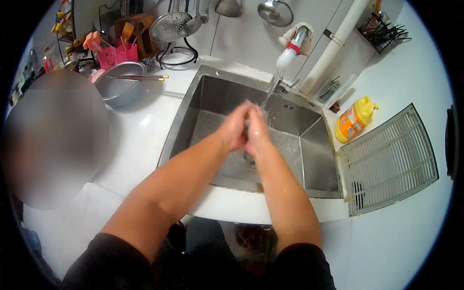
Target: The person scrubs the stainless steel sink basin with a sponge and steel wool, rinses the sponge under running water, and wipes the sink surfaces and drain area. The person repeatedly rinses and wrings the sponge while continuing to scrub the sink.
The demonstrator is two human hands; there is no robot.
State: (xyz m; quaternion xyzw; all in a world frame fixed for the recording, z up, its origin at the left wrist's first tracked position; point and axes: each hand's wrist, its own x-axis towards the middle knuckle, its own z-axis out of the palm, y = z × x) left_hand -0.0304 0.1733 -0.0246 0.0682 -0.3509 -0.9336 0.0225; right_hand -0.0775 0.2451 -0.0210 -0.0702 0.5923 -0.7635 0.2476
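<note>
My left hand point(235, 127) and my right hand point(257, 128) are pressed palm to palm above a stainless steel sink point(181, 119), wet and slightly blurred. Water point(274, 83) runs from a faucet point(301, 36) with a white nozzle and a red tie, falling beside my fingertips. A cloth point(307, 40) is wrapped about the faucet's pipe. Below my hands, the sink's drain point(248, 158) is partly hidden. Nothing can be seen between my palms.
On the left counter stand a metal bowl point(119, 87) with chopsticks point(145, 77) across it and a pink basket point(119, 56). A blurred patch hides the far left. Right of the sink are a yellow detergent bottle point(353, 119) and a slatted grille point(391, 163). Ladles point(276, 12) hang behind.
</note>
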